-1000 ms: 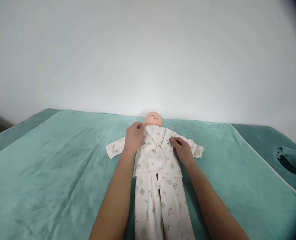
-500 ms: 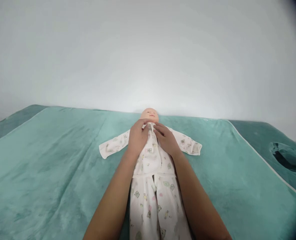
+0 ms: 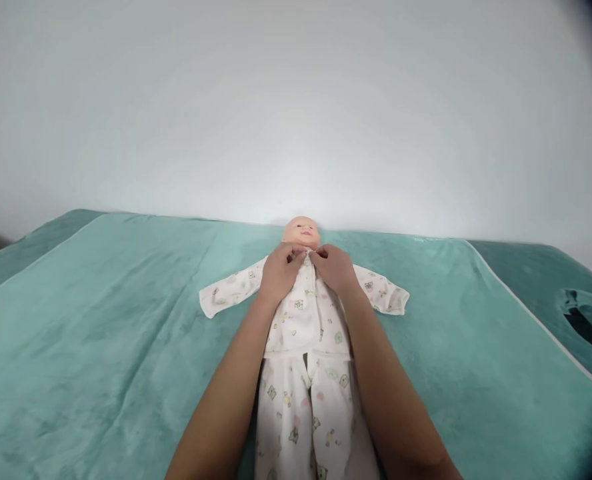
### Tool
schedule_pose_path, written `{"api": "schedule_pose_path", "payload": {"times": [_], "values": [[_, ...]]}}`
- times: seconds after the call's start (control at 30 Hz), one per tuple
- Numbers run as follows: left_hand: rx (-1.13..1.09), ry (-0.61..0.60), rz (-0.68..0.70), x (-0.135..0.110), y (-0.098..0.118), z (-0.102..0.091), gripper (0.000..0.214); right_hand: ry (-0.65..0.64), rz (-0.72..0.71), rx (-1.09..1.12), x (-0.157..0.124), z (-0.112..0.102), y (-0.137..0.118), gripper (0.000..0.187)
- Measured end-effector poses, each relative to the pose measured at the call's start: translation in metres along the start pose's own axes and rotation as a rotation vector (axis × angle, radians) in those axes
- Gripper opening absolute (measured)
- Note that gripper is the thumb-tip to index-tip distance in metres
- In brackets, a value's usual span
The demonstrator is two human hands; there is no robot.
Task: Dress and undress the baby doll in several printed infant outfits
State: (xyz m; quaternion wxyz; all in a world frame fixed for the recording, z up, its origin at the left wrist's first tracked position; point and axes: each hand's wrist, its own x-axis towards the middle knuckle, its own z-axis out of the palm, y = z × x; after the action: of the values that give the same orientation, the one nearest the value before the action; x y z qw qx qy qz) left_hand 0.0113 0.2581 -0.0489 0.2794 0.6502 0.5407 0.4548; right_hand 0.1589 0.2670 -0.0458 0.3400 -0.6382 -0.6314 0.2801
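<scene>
A baby doll (image 3: 300, 230) lies on its back, its head toward the wall. It wears a white printed top (image 3: 301, 317) and white printed trousers (image 3: 289, 407), with both sleeves spread to the sides. At the neckline, my left hand (image 3: 281, 272) pinches the left side of the top's collar between thumb and fingers. My right hand (image 3: 334, 268) grips the collar's other side, close by. A narrow strip of the front opening shows between the hands; the fingertips partly cover the collar edge.
A light green cover (image 3: 126, 320) with a pale border is spread under the doll, over a darker green surface (image 3: 541, 267). A plain white wall (image 3: 296, 107) stands right behind. At the far right is a dark rounded shape (image 3: 589, 320) on the cloth.
My fingers have drawn in from lying over the collar to pinching its two edges. More of the doll's chin and neck shows. The view has shifted slightly.
</scene>
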Motion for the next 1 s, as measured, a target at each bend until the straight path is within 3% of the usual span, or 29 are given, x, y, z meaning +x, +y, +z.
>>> {"api": "schedule_pose_path", "payload": {"times": [0.1, 0.37, 0.57, 0.8, 1.0], "values": [[-0.046, 0.020, -0.076, 0.001, 0.000, -0.002, 0.015, 0.037, 0.002, 0.032, 0.000, 0.003, 0.002, 0.025], [-0.197, 0.098, -0.117, 0.001, 0.001, -0.004, 0.021, 0.140, -0.012, 0.299, 0.001, 0.007, 0.013, 0.024], [-0.233, 0.087, -0.113, 0.001, 0.007, -0.004, 0.017, 0.250, 0.033, 0.593, -0.005, 0.004, -0.004, 0.029], [-0.390, 0.062, -0.149, 0.002, -0.002, 0.002, 0.018, 0.167, -0.027, 0.576, -0.008, 0.012, -0.004, 0.026], [-0.270, 0.067, -0.145, 0.003, 0.001, 0.002, 0.013, 0.219, -0.028, 0.607, -0.005, 0.017, 0.002, 0.027]]}}
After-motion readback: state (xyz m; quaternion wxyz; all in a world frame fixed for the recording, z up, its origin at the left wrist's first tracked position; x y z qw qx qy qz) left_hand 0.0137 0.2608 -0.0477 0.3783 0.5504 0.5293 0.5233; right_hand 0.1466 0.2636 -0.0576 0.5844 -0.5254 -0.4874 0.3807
